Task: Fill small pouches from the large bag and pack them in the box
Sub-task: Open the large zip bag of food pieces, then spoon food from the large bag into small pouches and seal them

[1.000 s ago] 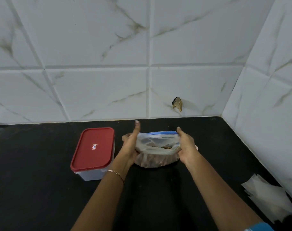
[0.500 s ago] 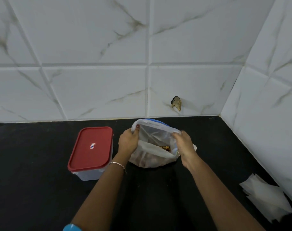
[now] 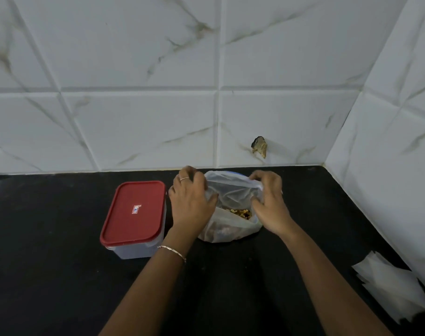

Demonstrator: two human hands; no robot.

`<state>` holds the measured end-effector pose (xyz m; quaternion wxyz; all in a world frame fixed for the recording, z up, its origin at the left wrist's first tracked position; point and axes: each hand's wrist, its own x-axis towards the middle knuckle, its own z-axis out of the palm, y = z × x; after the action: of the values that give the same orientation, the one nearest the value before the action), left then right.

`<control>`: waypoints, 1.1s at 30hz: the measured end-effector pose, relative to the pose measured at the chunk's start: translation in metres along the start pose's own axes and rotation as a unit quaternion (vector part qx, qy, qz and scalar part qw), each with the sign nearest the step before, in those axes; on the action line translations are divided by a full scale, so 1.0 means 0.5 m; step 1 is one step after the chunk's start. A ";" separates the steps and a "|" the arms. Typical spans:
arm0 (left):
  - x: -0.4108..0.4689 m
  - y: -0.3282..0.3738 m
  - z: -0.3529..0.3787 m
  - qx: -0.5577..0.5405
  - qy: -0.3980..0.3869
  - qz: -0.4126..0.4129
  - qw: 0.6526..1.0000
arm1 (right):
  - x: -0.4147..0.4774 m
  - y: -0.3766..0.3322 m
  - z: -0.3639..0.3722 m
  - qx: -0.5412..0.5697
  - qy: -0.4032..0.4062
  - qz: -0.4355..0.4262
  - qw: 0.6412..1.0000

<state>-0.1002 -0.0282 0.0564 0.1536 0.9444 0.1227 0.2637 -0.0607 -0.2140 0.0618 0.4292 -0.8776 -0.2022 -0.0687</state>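
Head view: large bag (image 3: 231, 197), thin clear film part-filled with mixed pieces, is sitting on the table (image 3: 61, 287) just right of the lidded box (image 3: 134, 214); empty pouches (image 3: 388, 282) are lying well apart. Its rim is being gripped, one side each, by left hand (image 3: 191, 202) and right hand (image 3: 271, 207), spreading the mouth. Likely handling soft, light, slippery: the rim is offering the surest hold.

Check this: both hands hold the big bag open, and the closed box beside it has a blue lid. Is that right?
Not quite: the head view shows a red lid on the box, not blue. The rest holds: left hand and right hand hold the bag open beside the closed box.
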 end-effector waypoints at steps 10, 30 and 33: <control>0.006 0.006 0.010 0.173 -0.311 -0.020 0.934 | 0.021 -0.003 -0.021 -0.310 -0.108 0.052 0.943; -0.057 0.096 0.006 -0.154 -0.082 0.118 0.978 | -0.062 0.076 -0.122 -0.025 0.118 0.108 0.987; -0.093 0.159 0.039 -0.222 -0.095 0.147 0.959 | -0.126 0.127 -0.159 -0.037 0.167 0.155 0.973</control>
<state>-0.1164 -0.1205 0.0471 0.3299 0.9149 -0.0945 0.2128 -0.0876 -0.3295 0.0467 0.4295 -0.8897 0.0134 -0.1541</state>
